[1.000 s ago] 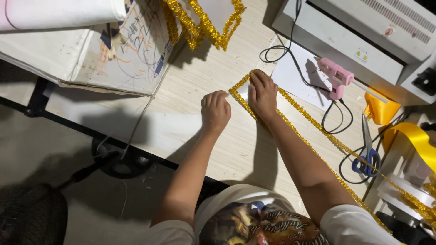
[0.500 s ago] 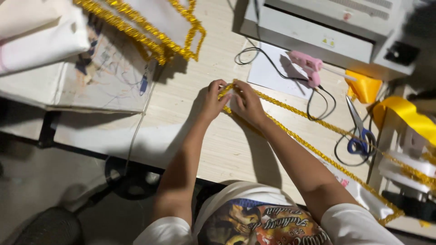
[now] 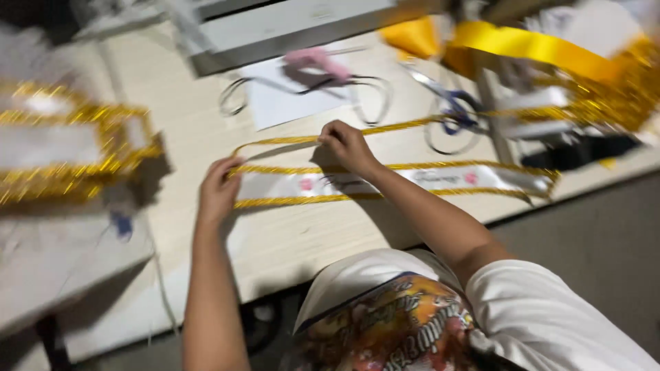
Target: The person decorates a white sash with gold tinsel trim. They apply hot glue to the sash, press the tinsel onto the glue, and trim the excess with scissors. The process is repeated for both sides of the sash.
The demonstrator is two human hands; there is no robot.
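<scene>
A long white sash (image 3: 440,180) edged with gold tinsel trim lies flat across the pale wooden table (image 3: 289,240). My left hand (image 3: 220,189) rests on the sash's left end, fingers curled over the trim. My right hand (image 3: 347,145) pinches a loose strand of gold trim (image 3: 275,143) that loops above the sash. The picture is blurred by motion.
A pink glue gun (image 3: 317,65) with a black cord lies on a white sheet (image 3: 289,103). Blue-handled scissors (image 3: 450,103) and a yellow ribbon roll (image 3: 536,47) are at the right. Gold-trimmed sashes (image 3: 69,144) are stacked at the left. A grey machine (image 3: 275,27) stands behind.
The view has swung, so the sash now runs left to right. My hands have moved apart, the left to the sash's end, the right onto the loose trim.
</scene>
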